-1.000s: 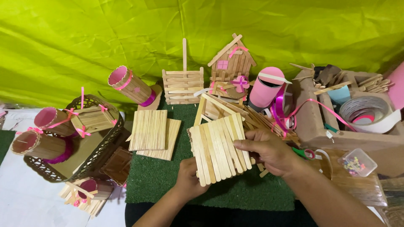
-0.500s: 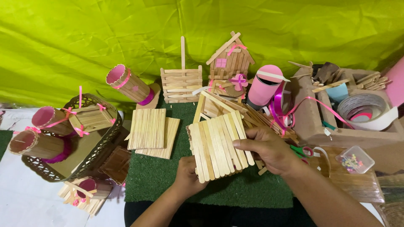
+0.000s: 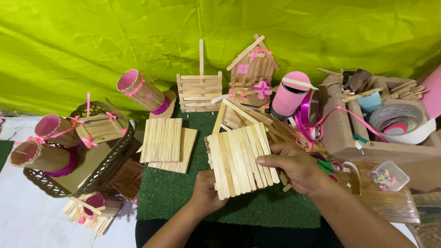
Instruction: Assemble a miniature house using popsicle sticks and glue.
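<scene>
Green turf mat (image 3: 174, 193) lies under both hands — left hand (image 3: 205, 193) and right hand (image 3: 294, 166) each closed on the stick panel (image 3: 240, 158); stacked panels (image 3: 167, 143) rest nearby.

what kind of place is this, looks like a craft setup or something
Most likely a home craft table: a stick panel held in both hands, finished pieces like a little stick house, and a cardboard box of tape and ribbon, with a green cloth backdrop.

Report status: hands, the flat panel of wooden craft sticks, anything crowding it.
Left hand grips flat panel of pale wooden craft sticks from below. Right hand pinches its right edge. Loose stick pile close behind; green turf mat beneath.
</scene>
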